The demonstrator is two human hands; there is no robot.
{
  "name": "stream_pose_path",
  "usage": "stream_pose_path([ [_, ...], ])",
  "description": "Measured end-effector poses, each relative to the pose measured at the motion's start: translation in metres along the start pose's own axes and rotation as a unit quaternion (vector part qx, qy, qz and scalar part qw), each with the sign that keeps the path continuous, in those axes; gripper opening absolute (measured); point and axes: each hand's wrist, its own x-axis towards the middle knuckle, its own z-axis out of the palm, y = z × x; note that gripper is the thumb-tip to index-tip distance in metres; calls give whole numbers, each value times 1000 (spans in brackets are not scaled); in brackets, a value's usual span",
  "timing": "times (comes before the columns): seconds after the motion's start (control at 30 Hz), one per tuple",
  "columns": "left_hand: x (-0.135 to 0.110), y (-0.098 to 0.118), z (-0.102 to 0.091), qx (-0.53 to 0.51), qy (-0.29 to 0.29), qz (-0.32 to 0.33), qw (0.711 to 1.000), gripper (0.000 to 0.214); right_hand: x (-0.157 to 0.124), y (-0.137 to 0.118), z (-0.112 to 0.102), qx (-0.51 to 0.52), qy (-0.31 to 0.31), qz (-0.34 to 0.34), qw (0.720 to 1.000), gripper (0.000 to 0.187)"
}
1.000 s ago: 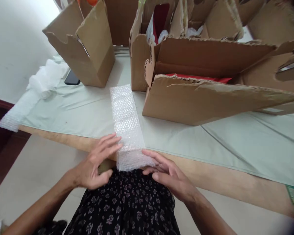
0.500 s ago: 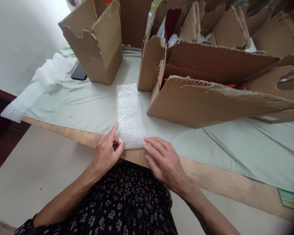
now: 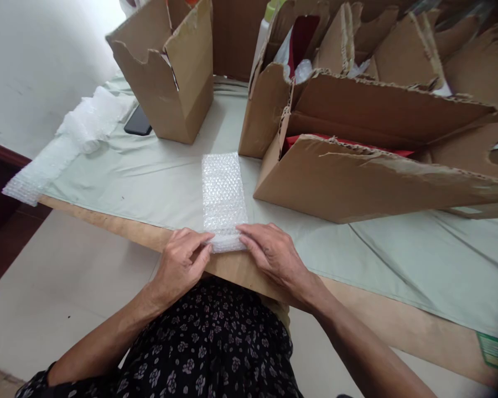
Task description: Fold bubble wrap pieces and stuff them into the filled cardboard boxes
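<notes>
A strip of bubble wrap [image 3: 223,190] lies flat on the pale green cloth, its near end folded over at the table's front edge. My left hand [image 3: 185,255] pinches the left side of that fold between thumb and fingers. On the right side of the fold, my right hand [image 3: 276,254] grips it the same way, fingertips on top and thumb at the near edge. Whether anything lies inside the fold I cannot tell.
A tall cardboard box [image 3: 170,83] stands at the back left beside a dark phone [image 3: 138,121]. Behind the phone trails a long bunch of bubble wrap [image 3: 81,127]. Large cut-open cardboard boxes [image 3: 357,182], with red items inside, fill the right.
Both hands have closed on the near end of the bubble wrap. The far end has drawn nearer, so the strip looks shorter. The camera view has shifted slightly.
</notes>
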Motion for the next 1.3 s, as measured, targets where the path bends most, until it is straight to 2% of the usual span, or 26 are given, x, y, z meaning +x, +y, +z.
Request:
stream_pose_path([
  [0.1, 12, -7, 7, 37, 5, -28, 999, 16, -2, 1, 1, -45, 75, -5, 996, 23],
  [0.13, 14, -9, 9, 55, 4, -29, 998, 16, -4, 1, 2, -60, 72, -22, 995, 23],
  [0.27, 13, -12, 12, 108, 12, -15, 994, 21, -10, 6, 7, -87, -18, -85, 992, 22],
  [0.37, 4, -7, 5, 104, 14, 29, 994, 33, -5, 10, 8, -60, -31, -85, 994, 20],
  [0.47, 1, -5, -3, 59, -32, 69, 995, 29, 2, 11, 4, -3, -59, -49, 997, 21],
  [0.57, 10, -13, -3, 38, -36, 39, 998, 24, 8, 10, 2, -15, -34, -19, 999, 29],
  [0.63, 21, -22, 1, 64, -27, 23, 997, 23, 11, 10, 4, -62, -7, -46, 997, 32],
  [0.73, 32, -29, 5, 121, -1, 17, 993, 26, 15, 11, 9, -114, -37, -94, 988, 30],
  [0.8, 29, -27, 5, 129, 5, 37, 991, 35, 17, 13, 12, -119, -63, -87, 987, 27],
  [0.87, 21, -21, 1, 115, -17, 77, 990, 40, 19, 16, 12, -88, -70, -66, 992, 27],
  [0.93, 14, -16, -3, 85, -42, 97, 991, 32, 19, 17, 9, -31, -73, -47, 996, 27],
  [1.0, 14, -17, -5, 42, -43, 84, 995, 26, 18, 17, 5, 5, -66, -29, 997, 28],
  [1.07, 21, -24, -4, 16, -34, 59, 998, 25, 18, 17, 3, -8, -44, -23, 999, 35],
  [1.17, 37, -36, 2, 58, -7, 23, 998, 27, 22, 17, 6, -67, -41, -51, 996, 45],
  [1.23, 42, -40, 6, 101, 24, 15, 995, 34, 28, 19, 11, -91, -67, -67, 991, 37],
  [1.3, 37, -37, 7, 123, 31, 38, 991, 46, 34, 22, 15, -95, -79, -70, 990, 30],
])
